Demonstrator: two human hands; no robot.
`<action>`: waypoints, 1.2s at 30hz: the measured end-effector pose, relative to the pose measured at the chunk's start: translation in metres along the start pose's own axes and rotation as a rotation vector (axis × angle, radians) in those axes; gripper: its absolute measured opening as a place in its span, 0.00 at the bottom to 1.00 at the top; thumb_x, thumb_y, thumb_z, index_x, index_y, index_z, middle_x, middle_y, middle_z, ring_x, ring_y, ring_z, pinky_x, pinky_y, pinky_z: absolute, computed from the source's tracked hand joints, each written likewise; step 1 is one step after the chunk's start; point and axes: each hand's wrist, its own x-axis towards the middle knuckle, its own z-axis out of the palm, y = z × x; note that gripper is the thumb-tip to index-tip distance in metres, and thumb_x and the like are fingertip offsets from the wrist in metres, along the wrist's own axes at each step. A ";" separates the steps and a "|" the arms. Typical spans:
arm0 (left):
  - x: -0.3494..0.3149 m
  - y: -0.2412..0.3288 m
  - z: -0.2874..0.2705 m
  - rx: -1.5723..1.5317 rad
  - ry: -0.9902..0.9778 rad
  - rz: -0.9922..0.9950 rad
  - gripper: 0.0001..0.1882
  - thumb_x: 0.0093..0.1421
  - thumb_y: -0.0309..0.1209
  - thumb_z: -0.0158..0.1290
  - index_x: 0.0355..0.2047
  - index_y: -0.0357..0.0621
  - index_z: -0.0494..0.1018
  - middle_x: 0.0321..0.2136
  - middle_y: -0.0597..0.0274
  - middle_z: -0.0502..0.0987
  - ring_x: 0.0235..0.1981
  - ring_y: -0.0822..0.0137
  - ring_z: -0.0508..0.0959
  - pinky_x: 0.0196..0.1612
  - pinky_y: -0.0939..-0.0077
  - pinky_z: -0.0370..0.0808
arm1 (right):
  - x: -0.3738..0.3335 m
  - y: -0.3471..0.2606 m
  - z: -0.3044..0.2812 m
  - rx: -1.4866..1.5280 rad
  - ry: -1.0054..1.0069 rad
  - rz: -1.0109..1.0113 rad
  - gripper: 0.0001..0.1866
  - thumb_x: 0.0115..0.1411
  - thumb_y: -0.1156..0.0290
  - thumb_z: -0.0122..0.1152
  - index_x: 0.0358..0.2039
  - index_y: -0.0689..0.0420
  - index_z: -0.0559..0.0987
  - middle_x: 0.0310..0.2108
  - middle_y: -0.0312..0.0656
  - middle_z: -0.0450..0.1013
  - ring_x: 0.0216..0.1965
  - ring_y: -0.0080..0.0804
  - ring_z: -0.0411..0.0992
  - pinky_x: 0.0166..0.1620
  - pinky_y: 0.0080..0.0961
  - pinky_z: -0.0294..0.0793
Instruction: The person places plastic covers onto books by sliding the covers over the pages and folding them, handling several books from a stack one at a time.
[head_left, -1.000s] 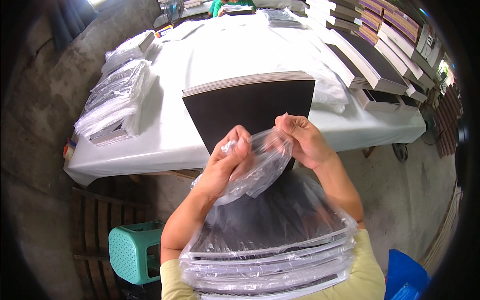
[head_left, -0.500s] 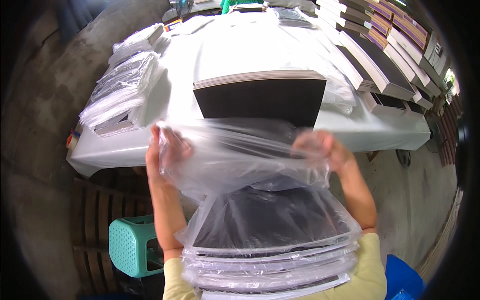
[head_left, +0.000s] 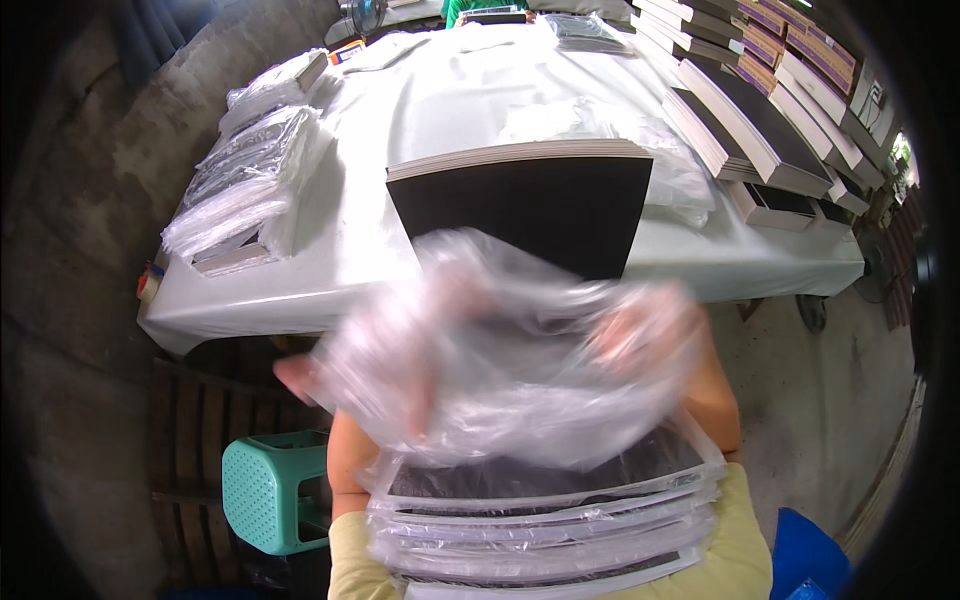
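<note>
A clear plastic bag (head_left: 520,400) is spread between my hands, above a stack of black sheets or boards wrapped in clear plastic (head_left: 550,530) close to my body. My left hand (head_left: 420,350) is blurred and partly behind the film, with its fingers spread apart and one digit sticking out at the left. On the other side, my right hand (head_left: 640,325) looks curled on the bag, also smeared by motion. Just beyond, a thick stack of black-faced boards (head_left: 520,205) with pale edges sits at the table's near edge, its lower part covered by the bag.
On the white-covered table (head_left: 350,250), plastic-wrapped stacks (head_left: 250,170) stand at left and loose clear bags (head_left: 680,190) at right. Stacked black-topped blocks (head_left: 755,125) rise farther right. A green stool (head_left: 265,495) is lower left. Someone in green (head_left: 480,8) is at the far end.
The bag has come down toward me and bunched up, covering more of the wrapped stack. My left hand has moved inward with its fingers spreading; my right hand has dropped slightly.
</note>
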 end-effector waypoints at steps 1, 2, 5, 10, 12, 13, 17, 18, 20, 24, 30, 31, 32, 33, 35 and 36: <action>-0.001 0.002 0.003 0.017 -0.076 -0.047 0.19 0.43 0.28 0.62 0.36 0.35 0.72 0.29 0.55 0.76 0.29 0.66 0.76 0.35 0.75 0.70 | 0.005 -0.005 -0.001 0.136 0.029 -0.081 0.21 0.51 0.63 0.54 0.44 0.60 0.72 0.30 0.47 0.73 0.33 0.33 0.71 0.37 0.28 0.70; -0.002 0.001 0.004 0.028 -0.131 -0.092 0.19 0.43 0.28 0.62 0.36 0.35 0.72 0.29 0.54 0.76 0.30 0.66 0.76 0.35 0.75 0.71 | 0.010 -0.012 -0.001 0.272 0.062 -0.161 0.23 0.52 0.59 0.50 0.45 0.60 0.71 0.29 0.47 0.73 0.33 0.35 0.71 0.36 0.30 0.70; -0.033 -0.019 0.000 -0.052 0.206 -0.088 0.16 0.44 0.26 0.61 0.35 0.35 0.73 0.29 0.54 0.76 0.29 0.65 0.77 0.35 0.73 0.72 | 0.019 -0.028 -0.002 0.668 0.185 -0.399 0.31 0.56 0.46 0.40 0.48 0.61 0.67 0.25 0.46 0.72 0.32 0.38 0.70 0.36 0.37 0.70; -0.068 -0.037 -0.022 -0.521 1.454 0.613 0.32 0.52 0.60 0.40 0.48 0.49 0.65 0.37 0.54 0.70 0.37 0.64 0.71 0.37 0.70 0.69 | -0.006 0.004 0.006 0.463 0.277 -0.146 0.41 0.47 0.43 0.54 0.55 0.59 0.58 0.26 0.42 0.71 0.23 0.31 0.69 0.32 0.28 0.70; -0.055 -0.019 -0.010 -0.573 0.924 0.776 0.34 0.52 0.52 0.47 0.53 0.44 0.58 0.36 0.56 0.73 0.38 0.62 0.72 0.48 0.69 0.63 | -0.016 0.003 0.003 -0.198 0.251 0.394 0.44 0.42 0.57 0.67 0.57 0.56 0.55 0.28 0.37 0.70 0.24 0.23 0.69 0.28 0.17 0.68; -0.044 -0.006 -0.010 -0.498 0.851 0.656 0.31 0.49 0.48 0.51 0.49 0.44 0.62 0.33 0.58 0.73 0.34 0.65 0.72 0.45 0.73 0.64 | -0.022 -0.006 0.004 -0.177 0.461 0.365 0.43 0.40 0.64 0.67 0.56 0.57 0.56 0.27 0.35 0.69 0.25 0.21 0.68 0.29 0.16 0.68; -0.054 0.020 -0.020 0.275 0.960 -0.143 0.18 0.40 0.32 0.62 0.35 0.45 0.75 0.25 0.65 0.73 0.25 0.76 0.68 0.31 0.85 0.65 | -0.034 -0.044 -0.006 -0.138 1.182 0.019 0.32 0.39 0.89 0.53 0.50 0.58 0.65 0.28 0.35 0.69 0.29 0.16 0.66 0.28 0.13 0.68; -0.043 0.027 -0.023 0.545 1.054 -0.310 0.20 0.37 0.23 0.61 0.35 0.44 0.74 0.22 0.69 0.69 0.25 0.78 0.65 0.29 0.86 0.62 | -0.028 -0.044 -0.008 -0.445 1.265 0.142 0.33 0.38 0.91 0.50 0.49 0.56 0.66 0.28 0.35 0.67 0.28 0.17 0.65 0.27 0.14 0.68; -0.018 0.029 -0.025 0.982 1.364 -0.248 0.21 0.36 0.14 0.55 0.35 0.43 0.73 0.24 0.66 0.67 0.28 0.71 0.66 0.33 0.81 0.64 | -0.010 -0.040 -0.013 -1.072 1.375 0.391 0.35 0.35 0.94 0.44 0.47 0.53 0.69 0.30 0.34 0.64 0.27 0.19 0.64 0.26 0.14 0.68; 0.009 0.033 -0.047 1.591 1.666 -0.087 0.26 0.35 0.12 0.52 0.38 0.47 0.73 0.33 0.60 0.66 0.34 0.61 0.69 0.35 0.72 0.67 | 0.011 -0.031 -0.035 -1.607 1.558 0.105 0.40 0.30 0.95 0.44 0.45 0.48 0.72 0.35 0.37 0.57 0.23 0.23 0.60 0.23 0.19 0.64; -0.015 0.015 -0.037 1.703 1.475 0.106 0.31 0.32 0.09 0.48 0.40 0.46 0.74 0.37 0.57 0.67 0.30 0.65 0.71 0.26 0.75 0.68 | 0.000 -0.019 -0.025 -1.698 1.503 0.069 0.35 0.31 0.96 0.51 0.42 0.50 0.75 0.38 0.38 0.59 0.30 0.24 0.64 0.21 0.20 0.66; -0.021 0.014 -0.030 1.720 1.449 0.162 0.32 0.32 0.08 0.48 0.40 0.45 0.74 0.38 0.57 0.67 0.28 0.67 0.72 0.24 0.76 0.68 | 0.000 -0.016 -0.019 -1.747 1.487 -0.009 0.35 0.30 0.96 0.51 0.41 0.50 0.76 0.38 0.38 0.59 0.30 0.25 0.65 0.21 0.19 0.67; -0.025 0.016 -0.023 1.834 1.431 0.195 0.32 0.30 0.07 0.47 0.39 0.43 0.75 0.37 0.57 0.69 0.24 0.71 0.73 0.21 0.80 0.68 | 0.002 -0.015 -0.013 -1.722 1.478 -0.105 0.35 0.29 0.98 0.51 0.38 0.51 0.77 0.40 0.40 0.59 0.32 0.26 0.67 0.21 0.18 0.71; -0.032 0.017 -0.013 1.847 1.419 0.183 0.31 0.29 0.08 0.46 0.38 0.42 0.75 0.35 0.57 0.70 0.25 0.71 0.73 0.22 0.81 0.68 | 0.005 -0.016 -0.005 -1.729 1.457 -0.112 0.34 0.29 0.98 0.51 0.38 0.52 0.77 0.40 0.40 0.60 0.32 0.26 0.67 0.22 0.18 0.72; -0.034 0.020 -0.002 1.861 1.372 0.191 0.31 0.28 0.08 0.45 0.37 0.41 0.75 0.32 0.57 0.72 0.25 0.71 0.74 0.23 0.84 0.69 | -0.004 -0.025 0.007 -1.814 1.429 -0.139 0.30 0.32 0.96 0.55 0.37 0.54 0.78 0.38 0.39 0.62 0.31 0.24 0.66 0.20 0.17 0.70; -0.032 0.026 0.000 1.775 1.387 0.216 0.28 0.26 0.09 0.48 0.33 0.39 0.76 0.22 0.60 0.74 0.22 0.70 0.74 0.21 0.84 0.68 | -0.007 -0.027 0.009 -1.877 1.408 -0.170 0.27 0.34 0.94 0.58 0.37 0.55 0.78 0.37 0.39 0.63 0.29 0.22 0.66 0.18 0.17 0.67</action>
